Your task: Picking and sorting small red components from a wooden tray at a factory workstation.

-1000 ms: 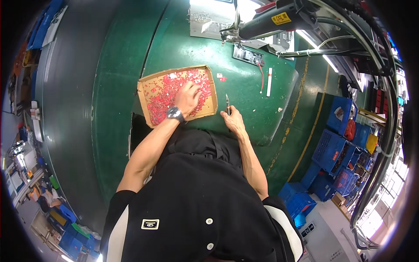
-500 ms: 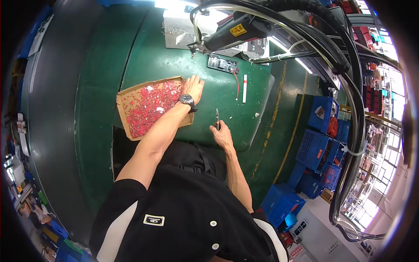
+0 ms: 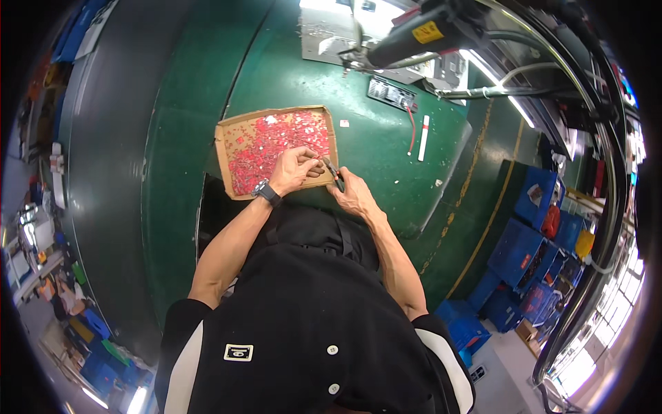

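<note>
My left hand (image 3: 298,170) is closed in a pinch over the near right part of a shallow cardboard box (image 3: 222,155). A small reddish piece (image 3: 319,159) appears between its fingertips, mostly hidden. Many small red and pink pieces (image 3: 265,148) lie loose in the box. My right hand (image 3: 354,193) grips a small pair of pliers (image 3: 337,178) with dark handles, just outside the box's right wall. The pliers' jaws point at the left fingertips; whether they touch the piece cannot be told.
A small red-and-white square (image 3: 344,123) lies on the green table (image 3: 386,172) beside the box. Farther off are a black device with a red wire (image 3: 391,93) and a white strip (image 3: 423,139). A dark tool on an arm (image 3: 420,33) hangs above. Blue crates (image 3: 516,245) stand at right.
My left hand has drawn back from the box's far right corner to its near right part, now pinching. My right hand has brought the pliers up to it. The view has shifted.
</note>
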The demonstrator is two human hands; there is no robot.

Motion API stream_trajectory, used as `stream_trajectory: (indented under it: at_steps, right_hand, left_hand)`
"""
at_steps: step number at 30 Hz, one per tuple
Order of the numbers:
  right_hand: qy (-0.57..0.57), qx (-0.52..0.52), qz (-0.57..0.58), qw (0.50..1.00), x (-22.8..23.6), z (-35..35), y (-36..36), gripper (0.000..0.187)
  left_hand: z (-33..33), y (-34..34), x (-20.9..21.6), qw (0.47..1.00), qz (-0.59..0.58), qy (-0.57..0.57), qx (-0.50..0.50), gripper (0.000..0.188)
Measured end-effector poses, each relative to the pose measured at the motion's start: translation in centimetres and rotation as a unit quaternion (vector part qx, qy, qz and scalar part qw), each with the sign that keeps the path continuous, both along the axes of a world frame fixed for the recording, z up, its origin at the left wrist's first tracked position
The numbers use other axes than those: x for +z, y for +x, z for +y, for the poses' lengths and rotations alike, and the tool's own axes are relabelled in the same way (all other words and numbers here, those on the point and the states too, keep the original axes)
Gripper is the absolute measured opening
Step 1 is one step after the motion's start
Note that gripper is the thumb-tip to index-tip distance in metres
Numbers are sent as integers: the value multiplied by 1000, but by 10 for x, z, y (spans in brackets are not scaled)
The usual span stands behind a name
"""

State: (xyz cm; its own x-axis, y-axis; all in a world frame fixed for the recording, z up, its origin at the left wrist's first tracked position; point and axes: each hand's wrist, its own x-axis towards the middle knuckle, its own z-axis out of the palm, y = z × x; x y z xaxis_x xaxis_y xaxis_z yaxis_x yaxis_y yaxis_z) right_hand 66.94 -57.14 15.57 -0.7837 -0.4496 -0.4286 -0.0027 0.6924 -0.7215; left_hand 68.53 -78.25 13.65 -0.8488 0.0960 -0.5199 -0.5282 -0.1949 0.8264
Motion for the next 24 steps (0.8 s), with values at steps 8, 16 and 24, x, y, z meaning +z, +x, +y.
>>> stream_trajectory:
  at_steps: [8,16,24]
  right_hand:
    - [11,116,-29,993,-3,-33,-9,34]
    - [43,133,-31,990,8,-34,-13,31]
    - [207,43,106,972,-25,-30,6,29]
  left_hand:
    - [-29,24,1,998,-45,7,45,16]
    - [-32,19,5,997,-67,-2,28,19]
    - [-16,7,3,986,-118,-119,19,16]
